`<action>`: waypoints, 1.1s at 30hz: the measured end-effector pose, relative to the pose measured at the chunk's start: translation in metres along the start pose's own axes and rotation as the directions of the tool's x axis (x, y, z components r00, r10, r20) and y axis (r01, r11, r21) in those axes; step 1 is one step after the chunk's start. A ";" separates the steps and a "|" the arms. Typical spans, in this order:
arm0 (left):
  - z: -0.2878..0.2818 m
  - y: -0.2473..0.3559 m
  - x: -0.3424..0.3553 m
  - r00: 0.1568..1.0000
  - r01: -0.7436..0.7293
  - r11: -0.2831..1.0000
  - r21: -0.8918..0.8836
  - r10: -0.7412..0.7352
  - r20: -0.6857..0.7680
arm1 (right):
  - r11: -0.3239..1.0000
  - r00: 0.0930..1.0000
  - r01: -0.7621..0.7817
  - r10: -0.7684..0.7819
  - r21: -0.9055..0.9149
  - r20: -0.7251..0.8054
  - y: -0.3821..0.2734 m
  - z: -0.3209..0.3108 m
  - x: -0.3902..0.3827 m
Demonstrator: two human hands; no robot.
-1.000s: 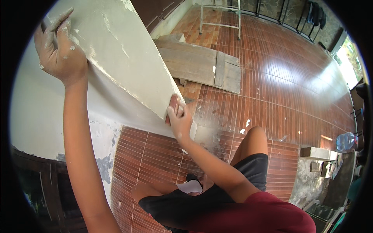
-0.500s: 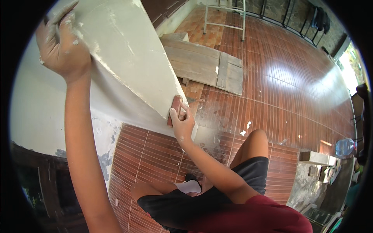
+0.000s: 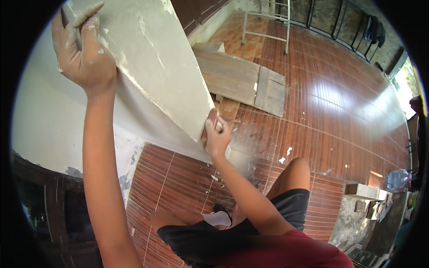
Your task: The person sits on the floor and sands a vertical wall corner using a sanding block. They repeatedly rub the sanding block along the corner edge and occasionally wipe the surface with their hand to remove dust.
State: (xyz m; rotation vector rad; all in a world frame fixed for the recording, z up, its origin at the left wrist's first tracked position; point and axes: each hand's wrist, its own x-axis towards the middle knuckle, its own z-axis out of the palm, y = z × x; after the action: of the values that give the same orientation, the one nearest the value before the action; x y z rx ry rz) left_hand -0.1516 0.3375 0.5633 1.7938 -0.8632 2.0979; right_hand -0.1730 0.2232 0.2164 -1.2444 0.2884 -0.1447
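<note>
A pale plastered pillar point(image 3: 165, 76) with whitish scuffs rises on the left, its lower end close to the floor. My left hand point(image 3: 89, 56), dusted with white powder and flecks of plaster, rests against its upper left edge, fingers apart and holding nothing. Low on the right edge, my right hand point(image 3: 218, 142) grips a reddish-brown block point(image 3: 210, 121), perhaps a sanding block, pressed to the plaster. Motion blurs the hand and block slightly. White dust lies on the floor tiles just beside it.
Beyond the pillar lies a grey wooden board point(image 3: 237, 78) raised off the brown striped tile floor point(image 3: 321, 129). A metal ladder-like frame point(image 3: 268, 35) stands at the back. A clear water bottle point(image 3: 397, 179) and a concrete ledge point(image 3: 364, 192) are on the right. White scraps point(image 3: 285, 155) dot the floor.
My right hand and the block have shifted along the pillar's lower right edge, with the block tilted more. The whole view has swung slightly, so the pillar and my left hand appear farther right and lower.
</note>
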 end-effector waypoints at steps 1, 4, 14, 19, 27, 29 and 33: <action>-0.001 0.001 0.001 1.000 -0.007 1.000 0.029 0.007 0.023 | 0.996 0.999 0.029 -0.026 0.083 -0.037 -0.001 0.003 0.009; -0.001 0.001 0.002 0.998 -0.048 0.997 0.066 0.046 0.032 | 0.998 0.995 0.014 -0.008 0.065 -0.101 -0.001 0.005 0.021; -0.003 0.000 -0.001 0.996 0.081 0.996 0.029 -0.082 0.044 | 0.989 0.986 0.142 -0.144 -0.031 -0.079 0.024 0.002 0.019; 0.001 -0.004 -0.001 1.000 0.013 1.000 -0.006 -0.013 -0.019 | 0.982 0.992 -0.121 0.125 -0.148 0.019 0.023 -0.004 0.020; -0.004 -0.008 0.001 1.000 0.003 0.999 -0.042 -0.002 0.021 | 0.993 0.999 0.042 -0.044 -0.112 -0.015 0.002 -0.013 0.005; 0.000 -0.009 -0.001 1.000 -0.013 0.999 -0.042 0.012 -0.024 | 0.995 0.997 -0.071 0.071 -0.073 0.001 0.000 -0.009 0.005; -0.001 -0.009 -0.004 1.000 -0.030 0.999 -0.020 0.030 -0.007 | 0.996 0.998 0.037 -0.033 -0.076 0.055 0.004 -0.009 -0.001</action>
State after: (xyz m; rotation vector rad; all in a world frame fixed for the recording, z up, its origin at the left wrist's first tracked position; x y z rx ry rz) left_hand -0.1465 0.3464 0.5615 1.7739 -0.9120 2.1042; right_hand -0.1767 0.2168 0.2103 -1.3281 0.2277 -0.1315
